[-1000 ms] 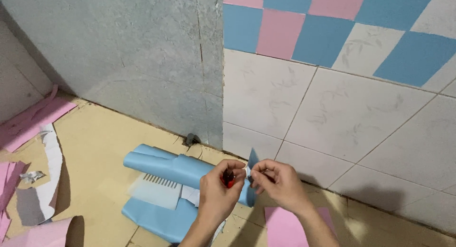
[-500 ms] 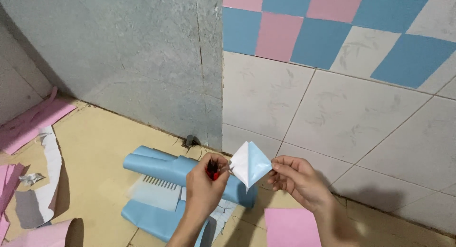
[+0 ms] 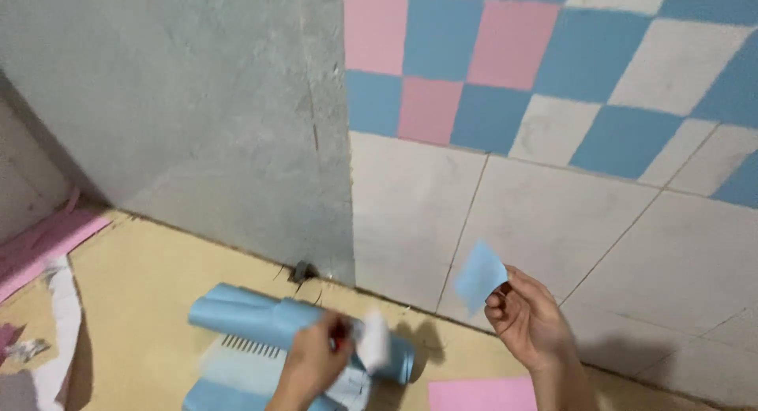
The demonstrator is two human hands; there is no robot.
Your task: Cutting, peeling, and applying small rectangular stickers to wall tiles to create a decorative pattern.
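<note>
Fingers, right hand [image 3: 527,322]: pinched blue square sheet [image 3: 479,274] at corner.
Fingers, left hand [image 3: 316,362]: blurred; gripped white backing scrap [image 3: 373,340].
Risk: sheet possibly creased by one-corner hold.

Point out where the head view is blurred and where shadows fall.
Head view: left hand and its white backing sheet are motion-blurred; right hand with the blue square is sharper. Hand shadows fall on the floor; the far-left corner is dark.
</note>
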